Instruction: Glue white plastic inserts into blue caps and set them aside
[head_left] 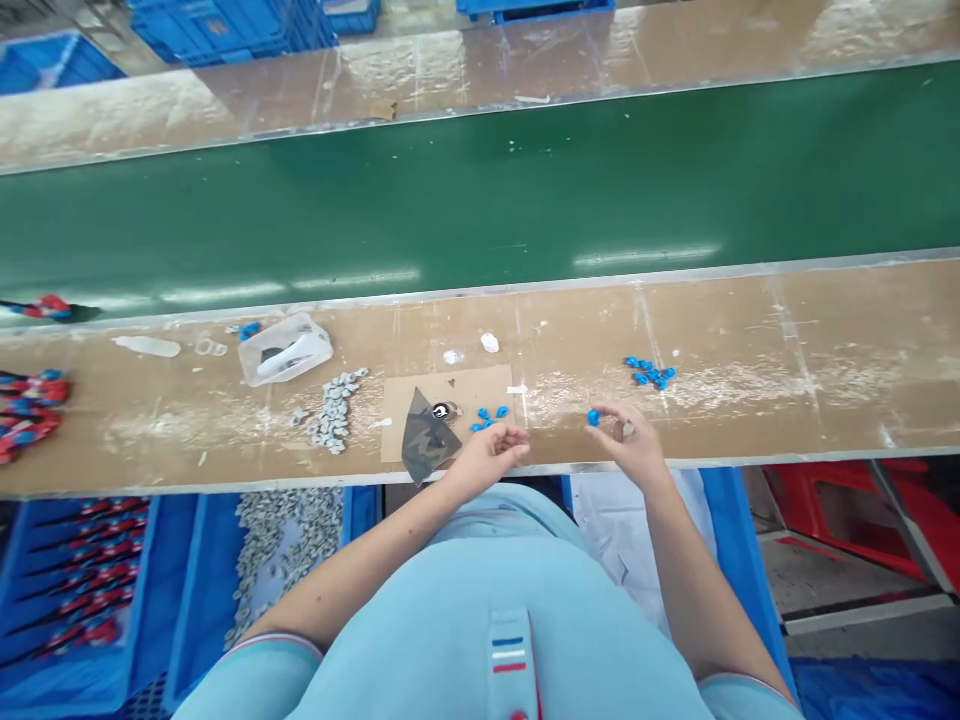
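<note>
My right hand (634, 445) pinches a small blue plastic part (593, 417) between thumb and index finger, just above the table. A small greyish piece (628, 428) shows among its other fingers. My left hand (496, 452) hovers near the table's front edge with its fingers loosely bent and a slight gap to the thumb; nothing shows in it. Just beyond it, several small blue parts (484, 421) lie on a cardboard sheet (405, 388). A dark film piece (427, 440) and a small round black-and-white item (442, 410) lie left of them.
More blue parts (651, 374) lie to the right. Grey pieces (335, 410) and a clear plastic box (285, 350) are on the left. Behind runs a green conveyor belt (480, 200). Blue bins (187, 600) stand below the table edge; red-and-blue items (30, 410) lie far left.
</note>
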